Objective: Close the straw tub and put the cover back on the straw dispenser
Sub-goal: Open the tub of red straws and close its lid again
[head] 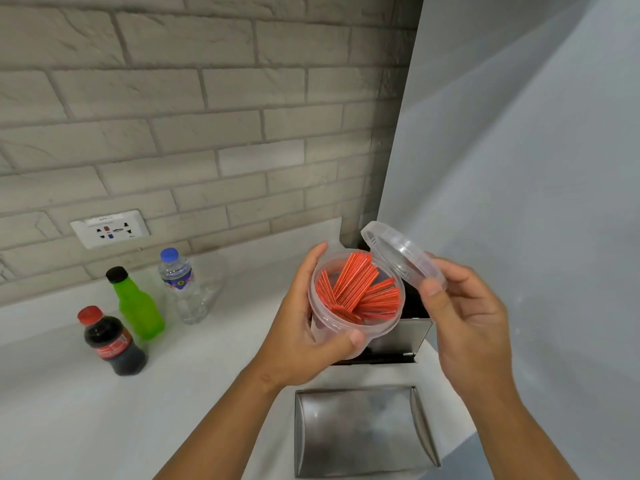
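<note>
My left hand (298,327) grips a clear plastic straw tub (323,332) from its left side, mouth tilted toward me. Several red wrapped straws (360,289) stand inside it. My right hand (464,317) pinches the tub's clear round lid (398,252), held tilted at the tub's upper right rim and off the mouth. Behind and below the tub stands the steel straw dispenser (401,341), open at the top and partly hidden by the tub. Its steel cover (360,431) lies flat on the white counter in front of it.
On the white counter (104,410) at the left stand three bottles: a cola bottle (112,344), a green bottle (138,306) and a water bottle (181,285). A brick wall with a socket plate (110,229) runs behind. A grey wall (536,150) closes the right side.
</note>
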{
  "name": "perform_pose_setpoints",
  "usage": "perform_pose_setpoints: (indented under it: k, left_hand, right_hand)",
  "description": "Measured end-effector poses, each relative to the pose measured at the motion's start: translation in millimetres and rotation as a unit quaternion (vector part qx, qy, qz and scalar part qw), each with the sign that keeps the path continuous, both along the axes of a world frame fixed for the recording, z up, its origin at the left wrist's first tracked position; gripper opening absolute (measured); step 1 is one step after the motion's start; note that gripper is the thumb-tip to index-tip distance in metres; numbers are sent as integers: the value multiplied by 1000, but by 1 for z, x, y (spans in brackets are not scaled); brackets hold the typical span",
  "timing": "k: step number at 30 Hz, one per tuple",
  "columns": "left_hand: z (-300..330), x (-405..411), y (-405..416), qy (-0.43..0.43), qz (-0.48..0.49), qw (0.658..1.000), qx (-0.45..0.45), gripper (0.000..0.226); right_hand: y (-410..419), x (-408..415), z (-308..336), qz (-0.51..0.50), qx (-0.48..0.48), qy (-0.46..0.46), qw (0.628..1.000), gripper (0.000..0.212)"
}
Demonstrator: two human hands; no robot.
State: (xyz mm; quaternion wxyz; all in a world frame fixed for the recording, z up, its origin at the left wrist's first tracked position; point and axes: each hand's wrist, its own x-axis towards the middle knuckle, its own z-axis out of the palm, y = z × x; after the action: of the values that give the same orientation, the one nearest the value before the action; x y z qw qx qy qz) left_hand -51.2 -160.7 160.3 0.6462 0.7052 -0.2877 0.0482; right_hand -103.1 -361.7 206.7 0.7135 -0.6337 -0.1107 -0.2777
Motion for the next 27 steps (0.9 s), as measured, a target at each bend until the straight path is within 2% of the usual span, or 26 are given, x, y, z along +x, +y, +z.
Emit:
perform_pose_setpoints:
  k: [6,9,11,14,17,20,27]
  left_hand:
    - [12,7,-13,29,-17,998,-46,103]
    - [19,10,-16,42,-28,997,-56,97]
    - [21,11,-18,32,-37,998,-49,95]
    - [22,11,-20,39,-39,998,-38,105]
    - [20,11,-20,42,-30,998,-23,103]
    - [19,9,-19,50,-31,998,-9,91]
    - [15,3,-14,120,-19,989,85,57]
  right_hand:
    - [-6,6,-1,19,-199,-77,977,29]
    - [-7,10,1,26,-246,-85,965,29]
    - [-7,10,0,38,-254,-85,963,28]
    - [-7,11,-1,42,-254,-80,963,27]
    - [-7,12,-5,43,-241,-70,967,35]
    - [-6,14,-10,44,-233,-48,970,40]
    - [-2,15,-30,61,-187,29,980,31]
